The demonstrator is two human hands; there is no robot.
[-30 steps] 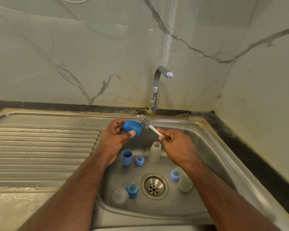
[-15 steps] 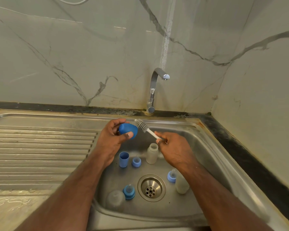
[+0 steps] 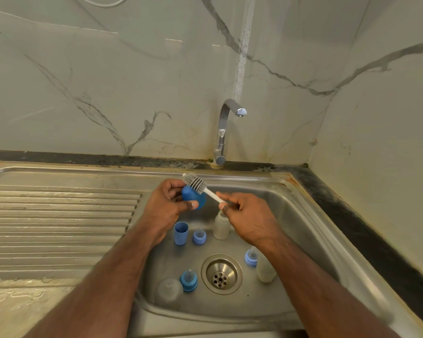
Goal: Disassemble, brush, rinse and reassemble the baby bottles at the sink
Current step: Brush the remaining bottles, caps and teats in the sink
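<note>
My left hand (image 3: 165,206) grips a round blue bottle cap (image 3: 193,197) above the sink basin. My right hand (image 3: 248,218) pinches the white handle of a small grey bottle brush (image 3: 195,182), whose bristled head lies across the top of the cap. Down in the basin stand a blue cap (image 3: 181,232), a blue nipple ring (image 3: 199,237) and an open clear bottle (image 3: 221,226). Nearer the drain sit another blue nipple ring (image 3: 189,280), a clear dome cover (image 3: 169,291), and a bottle with a blue ring (image 3: 261,265) lying partly under my right wrist.
The steel sink (image 3: 310,235) has a drain strainer (image 3: 221,274) at its middle and a ribbed draining board (image 3: 59,220) on the left. A chrome tap (image 3: 226,128) rises behind the basin; no water runs. Marble walls close the back and right.
The brush head has moved from the right side of the blue cap up across its top. Both hands stay above the basin; the view shifted slightly.
</note>
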